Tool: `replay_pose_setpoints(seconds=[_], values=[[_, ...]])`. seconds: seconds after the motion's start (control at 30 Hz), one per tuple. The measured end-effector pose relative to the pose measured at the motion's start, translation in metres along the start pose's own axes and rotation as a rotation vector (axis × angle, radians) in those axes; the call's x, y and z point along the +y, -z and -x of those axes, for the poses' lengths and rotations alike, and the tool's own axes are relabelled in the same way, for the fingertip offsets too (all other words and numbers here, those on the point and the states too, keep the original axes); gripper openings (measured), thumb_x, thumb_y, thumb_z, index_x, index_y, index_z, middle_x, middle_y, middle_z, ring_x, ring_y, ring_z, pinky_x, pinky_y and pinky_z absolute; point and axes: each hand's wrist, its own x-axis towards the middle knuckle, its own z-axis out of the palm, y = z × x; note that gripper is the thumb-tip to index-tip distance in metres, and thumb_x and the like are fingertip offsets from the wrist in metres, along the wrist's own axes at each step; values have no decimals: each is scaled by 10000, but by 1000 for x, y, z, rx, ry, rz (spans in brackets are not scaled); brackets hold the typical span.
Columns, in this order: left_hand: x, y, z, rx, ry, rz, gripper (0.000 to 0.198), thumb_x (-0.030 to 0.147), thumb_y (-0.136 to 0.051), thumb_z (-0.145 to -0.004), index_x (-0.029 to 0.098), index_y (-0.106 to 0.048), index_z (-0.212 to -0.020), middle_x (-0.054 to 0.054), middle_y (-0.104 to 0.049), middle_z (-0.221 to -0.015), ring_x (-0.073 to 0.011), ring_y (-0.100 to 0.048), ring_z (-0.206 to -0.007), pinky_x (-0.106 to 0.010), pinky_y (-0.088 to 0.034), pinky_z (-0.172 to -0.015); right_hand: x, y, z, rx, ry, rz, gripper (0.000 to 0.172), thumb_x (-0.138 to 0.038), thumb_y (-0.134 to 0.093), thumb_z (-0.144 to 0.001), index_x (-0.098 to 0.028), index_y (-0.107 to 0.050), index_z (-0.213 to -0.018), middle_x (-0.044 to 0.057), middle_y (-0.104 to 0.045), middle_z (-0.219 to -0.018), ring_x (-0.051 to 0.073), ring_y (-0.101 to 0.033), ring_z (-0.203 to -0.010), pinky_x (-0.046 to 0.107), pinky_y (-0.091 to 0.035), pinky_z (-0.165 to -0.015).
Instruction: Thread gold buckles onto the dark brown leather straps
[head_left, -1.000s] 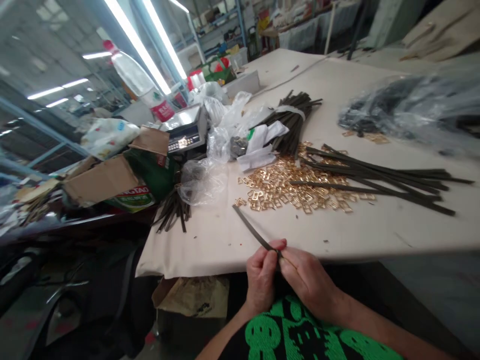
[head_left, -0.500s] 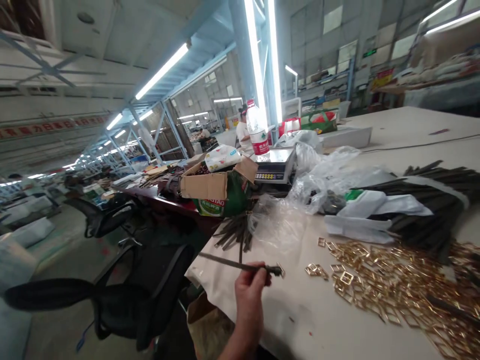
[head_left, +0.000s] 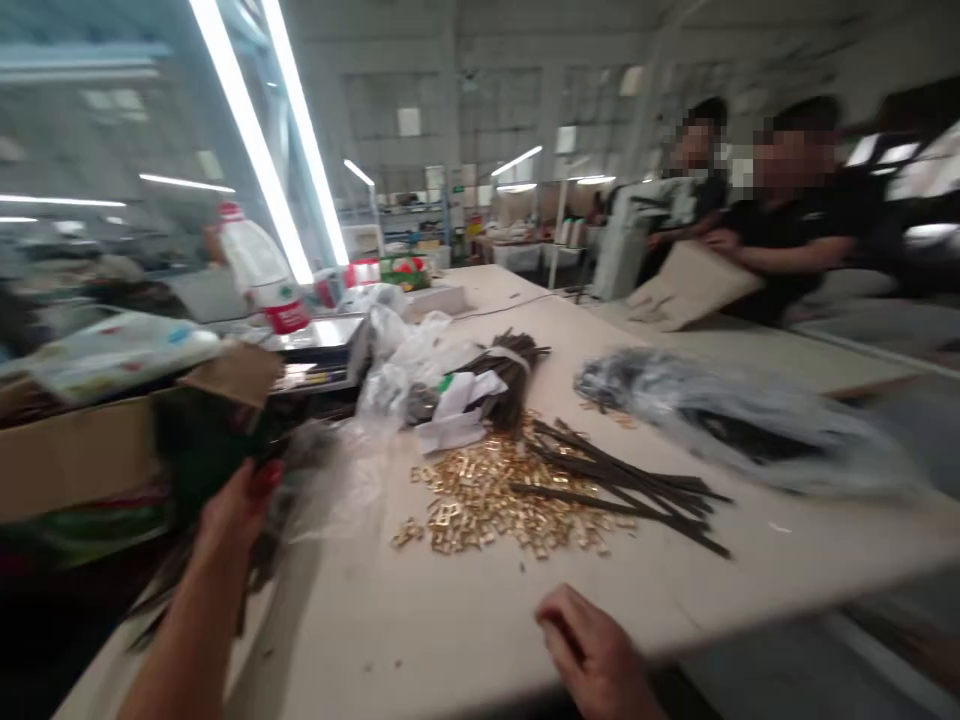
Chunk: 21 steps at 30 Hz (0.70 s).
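Note:
My left hand (head_left: 241,498) is at the left, beside the cardboard box and over the near edge of a pile of dark strips (head_left: 259,575). Motion smears its fingers, so I cannot make out what they hold. My right hand (head_left: 592,645) hovers low over the front of the table, its fingers curled in with nothing visible between them. Beyond it lies a heap of small gold metal buckles (head_left: 487,495). Several dark flat straps (head_left: 637,478) stretch out from the heap to the right. A bundle of similar straps (head_left: 514,385) wrapped in a white band lies behind.
An open cardboard box (head_left: 75,455) stands at the left, near a scale (head_left: 326,345) with a plastic bottle (head_left: 266,275) on it. Crumpled clear plastic (head_left: 345,480) lies near the buckles. A large plastic bag (head_left: 742,420) is on the right. Two people work beyond the table.
The view has swung right. My left hand, which held a dark strap with a gold buckle at its end, has moved toward the strip pile by the box. My right hand has come into view.

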Motion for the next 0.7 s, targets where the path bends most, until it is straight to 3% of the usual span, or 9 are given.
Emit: replay_pose_setpoints(seconds=[0.1,0.23,0.3,0.37,0.47,0.7], values=[[-13,7,-7,134,139,-392,361,-46,-468,-899,83,-532,-567,52,-606,-495,-73,-560,-548,-151,-427,-525,-1,10,-14,-36,-83,-43,166,-184,-431,-932,-239,-556,-837,-14,-613,-721,139,-618,-645,227,-506,-608],[-30,52,8,-238,-150,-490,179,0,-658,-787,164,-677,-716,105,-718,-638,-90,-643,-658,-192,-511,-613,28,49,-28,90,-128,161,175,-188,-419,-964,-221,-589,-987,44,-676,-936,178,-662,-862,283,-527,-788],[-38,78,25,-315,-175,-505,81,159,-747,-749,224,-722,-790,106,-745,-726,-112,-654,-692,-193,-522,-595,55,70,-36,105,-145,396,212,-172,-425,-957,-193,-599,-1076,80,-682,-1062,206,-659,-969,308,-520,-849],[-48,99,43,-363,-134,-523,239,328,-846,-631,241,-740,-826,73,-757,-801,-137,-659,-704,-193,-536,-562,81,84,-46,-9,-99,686,273,-141,-442,-927,-151,-596,-1152,122,-662,-1174,241,-636,-1059,348,-496,-907],[-64,120,68,-373,-25,-558,488,444,-922,-443,210,-745,-833,7,-756,-861,-162,-673,-715,-206,-565,-580,105,94,-60,-103,-74,772,248,-112,-483,-898,-151,-647,-1080,117,-694,-1091,254,-646,-980,358,-480,-855],[-98,131,117,-446,151,-660,535,476,-922,-425,165,-745,-823,-67,-754,-843,-196,-674,-687,-247,-547,-567,109,93,-88,-177,-27,810,180,-71,-529,-860,-143,-675,-783,101,-678,-800,255,-636,-776,357,-429,-736]])
